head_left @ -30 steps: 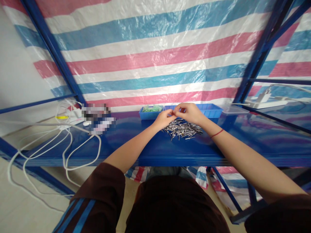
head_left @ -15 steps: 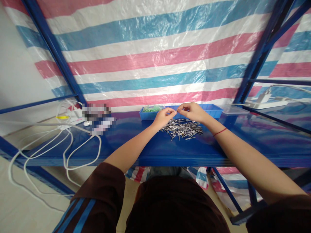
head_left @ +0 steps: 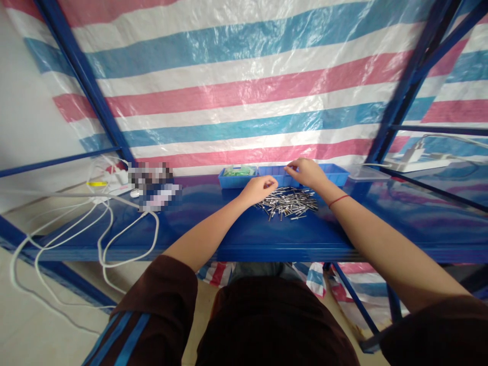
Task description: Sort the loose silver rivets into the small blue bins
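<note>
Nearest to me, at the lower left of the frame, I see a dark brown sleeve (head_left: 152, 290) of soft cloth with light blue stripes, and dark clothing (head_left: 278, 320) fills the bottom centre. Beyond it stretches the table (head_left: 229, 229), smooth, glossy blue, with a straight front edge.

At the centre, on that surface, lies the heap of metal pieces (head_left: 292, 204): slim, straight, silvery rods with bright glints and dark gaps, tangled in all directions, a few loose at the near fringe. They are too small for me to make out their ends.

Just above the heap's left side I have the left hand (head_left: 260, 189), its fingers curled inward; I cannot tell whether something is pinched in it. The right hand (head_left: 306, 173), with a thin red cord (head_left: 338, 201) at its wrist, is apart from it, fingers bent, overlapping the longer blue bin (head_left: 336, 175) in my view. Its grip, too, I cannot tell.

That bin is rigid and rectangular. Beside it, left of centre, a small blue bin (head_left: 231, 182) holds green items (head_left: 239, 171) in what looks like clear plastic. Farthest back, a shiny, wrinkled sheet (head_left: 229, 56) in red, white and blue stripes fills the upper frame.
</note>
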`<state>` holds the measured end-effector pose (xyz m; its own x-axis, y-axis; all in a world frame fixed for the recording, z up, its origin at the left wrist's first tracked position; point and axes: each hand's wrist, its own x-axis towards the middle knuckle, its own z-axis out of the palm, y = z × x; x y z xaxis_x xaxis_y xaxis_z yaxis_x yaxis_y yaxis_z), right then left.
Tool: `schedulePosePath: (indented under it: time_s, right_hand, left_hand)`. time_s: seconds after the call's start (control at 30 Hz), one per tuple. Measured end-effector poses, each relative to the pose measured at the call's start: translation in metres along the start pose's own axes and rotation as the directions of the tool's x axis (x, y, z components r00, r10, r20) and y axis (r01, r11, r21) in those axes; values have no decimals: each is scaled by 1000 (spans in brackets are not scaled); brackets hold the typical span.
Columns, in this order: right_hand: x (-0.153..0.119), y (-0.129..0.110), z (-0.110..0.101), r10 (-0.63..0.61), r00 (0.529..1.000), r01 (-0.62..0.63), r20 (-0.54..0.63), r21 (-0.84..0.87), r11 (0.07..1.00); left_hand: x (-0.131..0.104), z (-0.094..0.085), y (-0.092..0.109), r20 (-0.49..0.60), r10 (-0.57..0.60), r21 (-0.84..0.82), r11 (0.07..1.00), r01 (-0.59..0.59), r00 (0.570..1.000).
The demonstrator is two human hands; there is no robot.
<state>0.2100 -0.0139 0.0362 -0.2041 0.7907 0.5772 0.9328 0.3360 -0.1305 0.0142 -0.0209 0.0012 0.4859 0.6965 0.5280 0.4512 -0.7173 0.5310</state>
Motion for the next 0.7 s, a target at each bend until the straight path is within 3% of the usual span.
schedulePosePath:
  time_s: [0.1, 0.2, 0.3, 0.37, 0.47, 0.7]
  right_hand:
    - [-2, 7, -13, 33, 999, -33, 15, 29, 999]
    - [-6, 16, -26, 0, 969, -29, 245, 116, 993]
    - [-9, 17, -28, -106, 839, -9, 534, 209, 978]
    - [-11, 13, -27, -142, 767, -2, 625, 224, 975]
    - [-11, 5, -23, -120, 736, -4, 666, 182, 983]
    - [-10, 8, -14, -80, 738, -13, 670, 132, 991]
  left_hand:
    - [-1, 0, 1, 54, 139, 156, 977, -146, 989]
    - [0, -1, 1, 53, 184, 199, 961, -191, 982]
    - [0, -3, 0, 79, 187, 205, 958, -200, 979]
    - [0, -3, -1, 92, 180, 203, 959, -196, 979]
    - [-1, -3, -2, 102, 176, 190, 963, -193, 979]
    - [-3, -3, 3, 105, 151, 188, 968, -168, 983]
